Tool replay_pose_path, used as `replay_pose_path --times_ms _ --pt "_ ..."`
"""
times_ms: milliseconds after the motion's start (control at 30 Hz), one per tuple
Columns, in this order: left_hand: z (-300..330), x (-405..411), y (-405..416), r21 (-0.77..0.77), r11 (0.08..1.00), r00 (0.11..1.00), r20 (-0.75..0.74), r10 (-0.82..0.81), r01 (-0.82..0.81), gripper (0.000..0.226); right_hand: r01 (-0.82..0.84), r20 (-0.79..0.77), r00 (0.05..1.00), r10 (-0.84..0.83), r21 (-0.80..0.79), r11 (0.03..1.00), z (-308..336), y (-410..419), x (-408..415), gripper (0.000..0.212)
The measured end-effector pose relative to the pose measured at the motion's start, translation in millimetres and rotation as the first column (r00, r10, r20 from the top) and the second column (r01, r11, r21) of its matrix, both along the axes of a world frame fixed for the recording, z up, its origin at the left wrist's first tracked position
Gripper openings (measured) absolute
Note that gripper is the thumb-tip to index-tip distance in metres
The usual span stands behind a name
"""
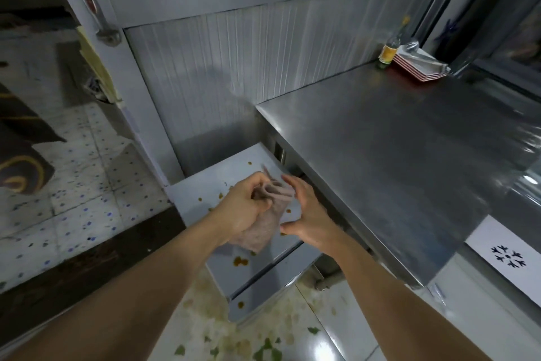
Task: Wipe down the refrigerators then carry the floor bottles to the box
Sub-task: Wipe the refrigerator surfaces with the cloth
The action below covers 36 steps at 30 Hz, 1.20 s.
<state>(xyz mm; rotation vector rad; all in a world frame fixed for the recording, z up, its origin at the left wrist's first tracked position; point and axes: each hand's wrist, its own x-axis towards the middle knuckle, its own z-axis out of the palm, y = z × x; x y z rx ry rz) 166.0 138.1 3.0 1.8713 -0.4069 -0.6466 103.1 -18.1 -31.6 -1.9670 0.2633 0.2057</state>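
**Both hands on a cloth above a stained low ledge**

At the bottom of the frame the floor (307, 328) is pale tile strewn with green scraps and yellowish smears. Two bare forearms reach up from the lower edge and meet at centre.

The left hand (244, 208) has its fingers curled tight around a bunched pinkish cloth (265, 223), which hangs down below the fist. The right hand (306, 214) sits just beside it on the right, its fingers narrowly spread and lightly bent, fingertip and thumb touching the cloth's edge.

Under the hands lies a low white ledge (205, 185), dotted with orange-brown spots; its front edge drops to the littered tile. To the left the floor is speckled tile (87, 173), with a dark strip running diagonally toward the lower left and open room beyond it.

Right of centre a steel surface (395, 149) stretches toward the upper right, its near left corner standing just above the ledge and its long front edge running down toward the lower right. A white panel with a dark snowflake mark (508, 256) sits at the right edge.

At the far end of the surface, in the upper right, a small bottle (389, 51) with a yellow label stands touching a stack of red-rimmed trays (421, 66). Behind, a ribbed metal wall (248, 53) closes the back, and a glass door frame (468, 24) rises at the upper right.
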Motion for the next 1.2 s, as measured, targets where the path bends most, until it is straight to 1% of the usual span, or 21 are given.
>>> replay_pose_path --times_ms 67,167,233,267,300,333,400,433,467,533,600,633,700,767,800,867,900,933,1033,1133,1200 --pt "-0.1 2.1 -7.0 0.049 0.996 0.996 0.042 -0.079 0.077 0.021 -0.098 -0.031 0.995 0.097 -0.011 0.995 -6.4 -10.8 6.9 0.096" --pt "-5.7 6.9 -14.6 0.055 0.991 0.992 -0.044 -0.120 0.123 0.026 -0.151 -0.079 0.985 0.156 0.073 0.986 -17.2 -34.2 11.3 0.088" --pt "-11.3 8.7 -20.8 0.048 0.991 0.988 -0.097 -0.121 0.126 0.027 -0.224 -0.099 0.966 0.239 0.138 0.965 -22.9 -49.3 13.2 0.086" --pt "-14.3 8.6 -24.9 0.047 0.990 0.985 -0.113 -0.130 0.136 0.026 -0.259 -0.119 0.953 0.278 0.152 0.954 -25.1 -56.2 13.8 0.086" --pt "-17.7 8.5 -29.4 0.050 0.988 0.983 -0.119 -0.139 0.145 0.025 -0.287 -0.138 0.943 0.304 0.134 0.949 -27.7 -62.5 14.6 0.081" --pt "-20.8 8.4 -33.9 0.059 0.989 0.985 -0.113 -0.132 0.139 0.025 -0.304 -0.151 0.938 0.313 0.079 0.949 -30.4 -68.4 14.9 0.067" --pt "-28.3 10.2 -41.1 0.084 0.995 0.995 -0.084 -0.045 0.052 0.023 -0.308 -0.172 0.939 0.296 -0.047 0.950 -36.5 -78.4 12.7 0.033" --pt "-33.2 12.4 -43.4 0.098 0.995 0.997 -0.073 0.019 -0.012 0.023 -0.303 -0.179 0.942 0.284 -0.085 0.949 -39.8 -83.5 10.5 0.023" --pt "-38.7 15.1 -44.9 0.128 0.990 0.995 -0.065 0.075 -0.067 0.022 -0.306 -0.184 0.941 0.282 -0.113 0.945 -42.2 -87.6 8.3 0.019" --pt "-51.2 22.5 -48.6 0.225 0.966 0.987 -0.062 0.148 -0.131 0.019 -0.315 -0.184 0.941 0.282 -0.181 0.932 -46.2 -91.0 5.8 0.017" --pt "-66.4 34.2 -54.3 0.317 0.936 0.982 -0.058 0.179 -0.152 0.015 -0.249 -0.148 0.965 0.215 -0.276 0.928 -49.8 -89.6 9.1 0.015" --pt "-73.4 41.4 -58.0 0.337 0.928 0.982 -0.045 0.186 -0.161 0.015 -0.195 -0.111 0.980 0.167 -0.320 0.927 -51.3 -88.3 12.8 0.018" --pt "-86.8 59.0 -68.2 0.311 0.933 0.980 -0.025 0.197 -0.179 0.014 -0.074 -0.029 0.997 0.068 -0.392 0.917 -55.9 -84.0 25.1 0.023" --pt "-99.6 75.5 -78.4 0.258 0.951 0.981 -0.039 0.188 -0.172 0.029 0.005 -0.029 0.999 -0.020 -0.459 0.889 -62.7 -77.8 36.1 0.025" --pt "-105.4 82.1 -80.9 0.254 0.954 0.984 -0.040 0.175 -0.159 0.039 -0.004 -0.066 0.997 -0.038 -0.545 0.839 -68.1 -72.7 38.7 0.033" --pt "-116.4 92.2 -77.8 0.308 0.942 0.991 0.038 0.130 -0.135 0.054 -0.103 -0.118 0.993 0.019 -0.763 0.638 -84.3 -58.5 37.8 0.058" --pt "-121.7 96.3 -72.1 0.348 0.930 0.991 0.097 0.091 -0.120 0.056 -0.124 -0.110 0.992 0.059 -0.811 0.572 -91.5 -50.0 36.2 0.068" --pt "-126.6 100.3 -64.5 0.392 0.915 0.987 0.155 0.041 -0.100 0.057 -0.140 -0.109 0.990 0.090 -0.820 0.556 -95.9 -41.8 36.2 0.073" --pt "-140.3 114.8 -38.6 0.513 0.856 0.953 0.286 -0.103 -0.061 0.054 -0.139 -0.069 0.988 0.139 -0.787 0.601 -115.4 -31.0 48.6 0.077" --pt "-155.0 134.6 -17.1 0.625 0.772 0.894 0.405 -0.190 -0.119 0.054 -0.262 -0.094 0.948 0.305 -0.773 0.578 -141.2 -30.4 69.1 0.064" --pt "-166.2 150.3 -3.5 0.674 0.715 0.863 0.460 -0.209 -0.186 0.056 -0.288 -0.114 0.936 0.334 -0.793 0.537 -158.8 -35.6 77.2 0.056"
